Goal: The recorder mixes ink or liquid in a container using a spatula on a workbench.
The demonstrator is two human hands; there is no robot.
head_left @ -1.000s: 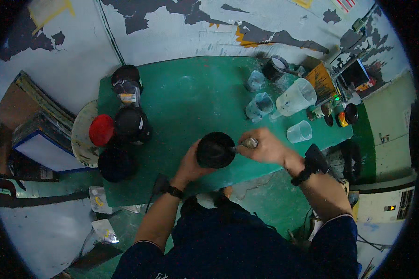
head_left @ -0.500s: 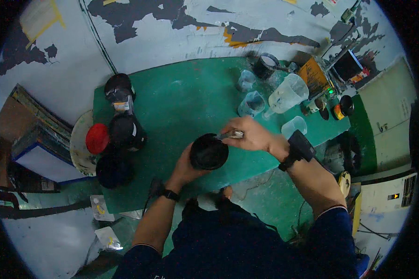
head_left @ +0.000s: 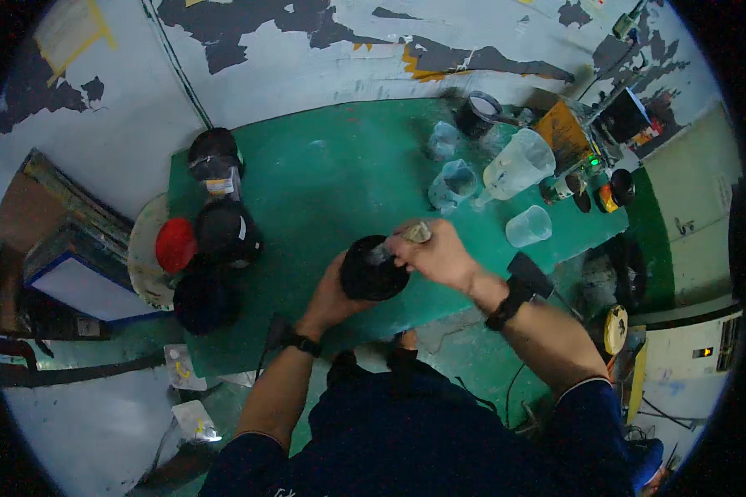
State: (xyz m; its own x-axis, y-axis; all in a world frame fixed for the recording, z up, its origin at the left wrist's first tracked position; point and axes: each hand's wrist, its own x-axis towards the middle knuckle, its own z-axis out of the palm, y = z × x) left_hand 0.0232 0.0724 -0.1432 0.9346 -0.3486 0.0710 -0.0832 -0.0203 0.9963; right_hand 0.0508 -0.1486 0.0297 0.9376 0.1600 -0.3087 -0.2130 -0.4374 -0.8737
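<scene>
A round black pot (head_left: 373,280) sits near the front edge of the green table, in front of my body. My left hand (head_left: 333,296) curls around its left side, with its fingertips hidden behind it. In my right hand (head_left: 441,255) is a spatula (head_left: 417,233) with a pale, worn handle end. Its greyish blade dips inside the pot's mouth, and the exact shape of the blade is blurred. The pot's inside is too dark to tell what lies in it.
Several black tubs (head_left: 224,232) and a red lid (head_left: 175,245) crowd the table's left end. A clear pitcher (head_left: 518,163), measuring cups (head_left: 452,185), a plastic cup (head_left: 528,226) and a dark pot (head_left: 477,114) stand at the right, beside an orange-brown box (head_left: 562,128).
My right hand has shifted slightly left and tipped the spatula, bringing its blade further into the pot's mouth. My left hand keeps its hold on the pot.
</scene>
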